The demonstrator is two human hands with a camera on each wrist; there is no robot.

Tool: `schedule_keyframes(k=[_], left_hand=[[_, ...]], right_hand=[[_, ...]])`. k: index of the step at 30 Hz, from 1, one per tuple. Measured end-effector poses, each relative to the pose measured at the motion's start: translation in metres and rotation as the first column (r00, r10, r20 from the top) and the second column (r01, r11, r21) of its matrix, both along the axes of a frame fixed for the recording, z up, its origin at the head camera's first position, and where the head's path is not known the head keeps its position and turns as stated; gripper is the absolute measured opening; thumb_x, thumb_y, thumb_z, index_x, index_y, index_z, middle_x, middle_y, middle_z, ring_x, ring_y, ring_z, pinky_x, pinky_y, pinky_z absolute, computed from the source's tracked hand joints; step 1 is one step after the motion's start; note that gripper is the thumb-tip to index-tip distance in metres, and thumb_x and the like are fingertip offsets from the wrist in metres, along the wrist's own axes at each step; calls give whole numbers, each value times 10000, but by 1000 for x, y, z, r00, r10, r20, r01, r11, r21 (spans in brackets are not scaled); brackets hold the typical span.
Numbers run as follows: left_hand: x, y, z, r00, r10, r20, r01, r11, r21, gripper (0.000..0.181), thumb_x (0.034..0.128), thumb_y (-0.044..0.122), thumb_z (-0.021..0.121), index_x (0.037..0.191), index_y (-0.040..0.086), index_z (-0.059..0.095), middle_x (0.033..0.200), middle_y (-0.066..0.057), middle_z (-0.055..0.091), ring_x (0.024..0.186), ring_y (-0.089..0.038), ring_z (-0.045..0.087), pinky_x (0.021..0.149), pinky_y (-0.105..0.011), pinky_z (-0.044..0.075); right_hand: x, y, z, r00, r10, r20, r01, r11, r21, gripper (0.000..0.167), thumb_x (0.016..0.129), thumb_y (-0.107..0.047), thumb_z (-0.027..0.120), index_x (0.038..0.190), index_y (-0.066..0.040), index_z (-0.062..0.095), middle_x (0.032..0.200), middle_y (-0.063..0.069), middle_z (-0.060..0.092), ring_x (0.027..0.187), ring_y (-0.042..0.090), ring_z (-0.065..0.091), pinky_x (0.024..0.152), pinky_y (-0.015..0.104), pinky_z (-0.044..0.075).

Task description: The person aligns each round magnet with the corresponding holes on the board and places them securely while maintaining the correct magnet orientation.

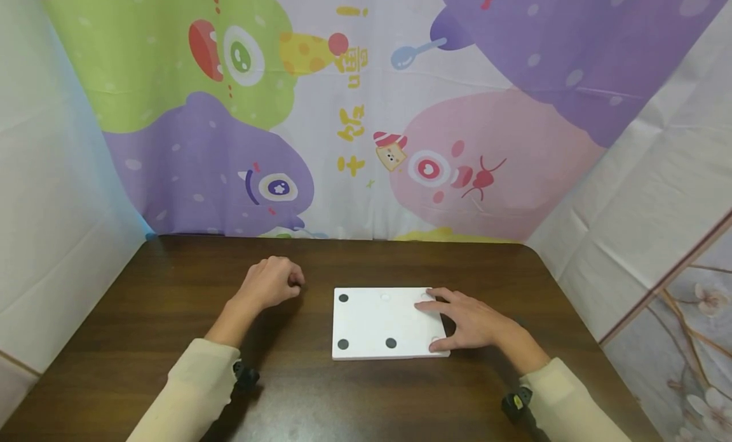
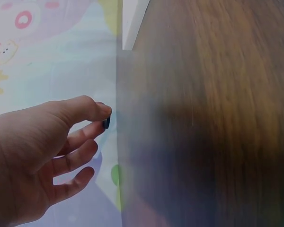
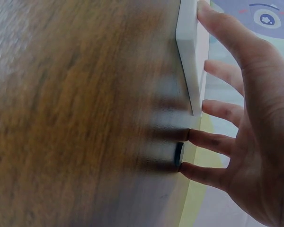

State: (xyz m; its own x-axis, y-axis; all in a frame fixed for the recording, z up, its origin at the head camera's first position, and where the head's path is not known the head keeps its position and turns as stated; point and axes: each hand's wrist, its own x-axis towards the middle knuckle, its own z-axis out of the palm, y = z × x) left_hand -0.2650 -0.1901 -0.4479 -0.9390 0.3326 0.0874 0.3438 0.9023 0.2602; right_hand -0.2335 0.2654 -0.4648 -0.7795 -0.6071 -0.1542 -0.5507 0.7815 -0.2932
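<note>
A white rectangular board [image 1: 372, 321] lies on the table, with several round spots on its face. Three of these are dark discs, at the two left corners and the lower middle; the others look pale. My right hand [image 1: 471, 318] is spread over the board's right end, thumb and some fingertips touching it. Beyond the board in the right wrist view, a dark disc [image 3: 179, 153] sits on the table between the last two fingertips. To the board's left, my left hand [image 2: 47, 146] is raised, pinching a small dark disc [image 2: 106, 122] between thumb and index finger.
The brown wooden table [image 1: 343, 404] meets a printed cartoon curtain [image 1: 343, 200] at its back edge. White walls or hangings flank both sides. A black wrist device [image 1: 246, 375] sits on the left sleeve, another [image 1: 516, 404] on the right.
</note>
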Motion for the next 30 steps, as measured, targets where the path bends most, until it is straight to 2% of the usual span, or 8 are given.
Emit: schedule_keyframes(k=[15, 22, 30], left_hand=[[-5, 18, -1, 999, -30, -19, 30, 1000, -10, 108, 896, 135, 854, 969, 211, 881, 1007, 26, 849, 975, -267, 801, 801, -524, 643], [-5, 30, 3, 999, -44, -4, 44, 999, 11, 106, 909, 136, 857, 993, 193, 886, 1019, 13, 848, 986, -250, 792, 825, -518, 645], [-7, 42, 3, 999, -48, 7, 48, 999, 15, 115, 915, 130, 852, 998, 200, 889, 1047, 9, 848, 997, -238, 785, 832, -511, 645]], right_hand=[[0, 0, -1, 1000, 4, 0, -4, 1000, -1, 899, 906, -693, 846, 1668, -312, 557, 1771, 179, 449, 1585, 513, 500, 1179, 771, 481], [-1, 1, -2, 1000, -1, 3, 1, 1000, -2, 896, 909, -698, 841, 1667, -312, 559, 1774, 177, 444, 1589, 517, 493, 1186, 776, 472], [0, 1, -1, 1000, 1, -2, -1, 1000, -6, 891, 911, -694, 840, 1664, -305, 563, 1774, 180, 446, 1582, 528, 499, 1175, 785, 474]])
